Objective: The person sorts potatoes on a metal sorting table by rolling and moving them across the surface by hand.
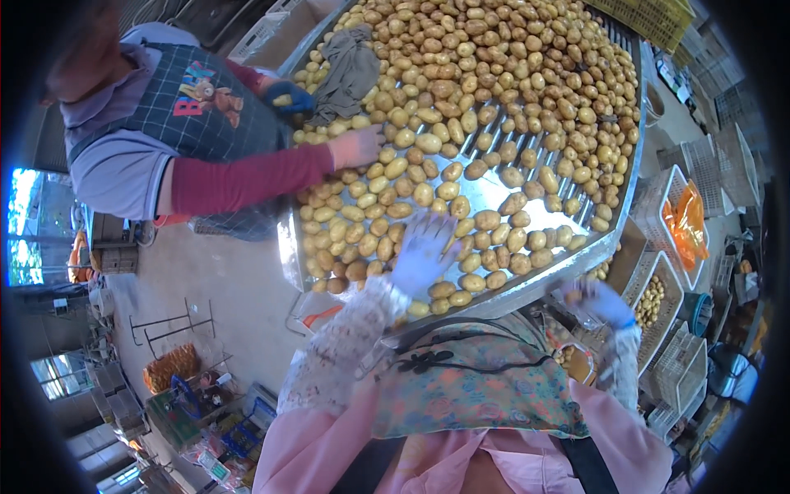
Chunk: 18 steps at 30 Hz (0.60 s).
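Note:
A metal sorting table [494,305] with a slatted part is heaped with potatoes [444,37]. My left hand [426,253], in a pale glove, reaches over the near part of the table with its fingers spread on and among the potatoes; whether it grips one is hidden under the palm. Off the table's near right edge is my right hand [595,301], also gloved and blurred, beside a crate. Something brownish shows at its fingertips, too blurred to name. Below that hand, a bag or container of small potatoes [574,361] is partly hidden by my apron.
A co-worker [247,173] stands at the left side, one gloved hand on the potatoes, the other holding a potato. A grey cloth [349,71] lies on the table. White plastic crates [660,327] stand at the right, one with potatoes, another with an orange bag [686,225].

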Available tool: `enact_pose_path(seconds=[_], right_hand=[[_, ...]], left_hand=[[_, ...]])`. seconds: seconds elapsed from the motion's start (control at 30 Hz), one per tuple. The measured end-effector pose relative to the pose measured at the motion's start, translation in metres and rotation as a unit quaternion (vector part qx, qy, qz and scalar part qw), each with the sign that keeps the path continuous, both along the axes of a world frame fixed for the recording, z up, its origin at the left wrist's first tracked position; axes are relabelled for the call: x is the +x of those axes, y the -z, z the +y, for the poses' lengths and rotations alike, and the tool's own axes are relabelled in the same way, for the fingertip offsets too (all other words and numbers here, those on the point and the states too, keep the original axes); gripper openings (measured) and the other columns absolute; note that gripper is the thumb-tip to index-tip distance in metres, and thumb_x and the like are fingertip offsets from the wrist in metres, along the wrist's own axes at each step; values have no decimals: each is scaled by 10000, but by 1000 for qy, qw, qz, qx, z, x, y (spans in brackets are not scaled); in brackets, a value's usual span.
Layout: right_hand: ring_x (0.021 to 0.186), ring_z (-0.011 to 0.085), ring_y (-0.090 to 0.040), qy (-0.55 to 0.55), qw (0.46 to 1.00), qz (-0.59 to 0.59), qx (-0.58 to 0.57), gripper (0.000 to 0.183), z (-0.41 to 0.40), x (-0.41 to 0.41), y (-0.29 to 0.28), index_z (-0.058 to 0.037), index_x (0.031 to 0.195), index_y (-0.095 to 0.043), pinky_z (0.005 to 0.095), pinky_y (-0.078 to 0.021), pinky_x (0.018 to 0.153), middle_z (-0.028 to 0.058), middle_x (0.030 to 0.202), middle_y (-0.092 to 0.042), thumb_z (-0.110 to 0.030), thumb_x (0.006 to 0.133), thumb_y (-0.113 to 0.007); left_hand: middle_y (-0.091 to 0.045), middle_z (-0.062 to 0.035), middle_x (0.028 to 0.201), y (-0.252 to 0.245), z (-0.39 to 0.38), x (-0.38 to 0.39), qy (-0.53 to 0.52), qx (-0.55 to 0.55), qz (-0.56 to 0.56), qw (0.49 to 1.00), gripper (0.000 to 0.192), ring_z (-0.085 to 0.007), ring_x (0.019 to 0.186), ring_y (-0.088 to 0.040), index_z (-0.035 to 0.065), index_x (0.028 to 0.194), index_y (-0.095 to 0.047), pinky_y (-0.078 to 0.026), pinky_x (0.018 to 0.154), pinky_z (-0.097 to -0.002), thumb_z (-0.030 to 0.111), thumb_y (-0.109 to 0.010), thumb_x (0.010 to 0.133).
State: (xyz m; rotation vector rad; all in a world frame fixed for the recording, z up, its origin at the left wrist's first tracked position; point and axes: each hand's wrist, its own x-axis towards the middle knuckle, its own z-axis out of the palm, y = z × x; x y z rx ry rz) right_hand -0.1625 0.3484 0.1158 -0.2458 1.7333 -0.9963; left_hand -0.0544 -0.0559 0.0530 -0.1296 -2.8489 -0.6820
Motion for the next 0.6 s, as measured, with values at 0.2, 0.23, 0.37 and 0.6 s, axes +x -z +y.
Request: enact_pose_path(seconds=[0.2,0.23,0.37,0.6], right_hand=[[1135,192,-572,128,988,55,62,460,39,60,2,-23,1342,-528,306,-449,979,110,1259,-608,-148,908,-616],[1166,190,-557,248,964,67,-62,451,33,61,17,-14,1348,-525,304,-444,994,128,1286,-588,-120,915,-598],[1178,191,-566,235,913,333,-25,392,-56,32,8,-35,1285,-592,308,-428,1015,115,1280,-600,-90,897,-591],[1153,311,-582,36,872,486,-42,380,-134,-32,37,-151,1218,-646,410,-449,992,105,1246,-622,-187,840,-651]], left_hand=[[-345,-235,1495,45,17,-142,-65,-175,7,982,775,-420,1376,-312,21,1480,-306,-158,1148,-587,516,-486,911],[-312,-242,1515,32,26,-152,-42,-162,-55,984,791,-428,1400,-273,17,1492,-281,-123,1161,-588,520,-480,914],[-379,-236,1452,56,50,-101,70,-109,-14,992,701,-382,1383,-325,76,1463,-359,-157,1147,-583,497,-507,922],[-377,-169,1487,24,-20,92,27,-70,-108,991,608,-378,1384,-325,169,1438,-435,-223,1126,-558,407,-572,895]])
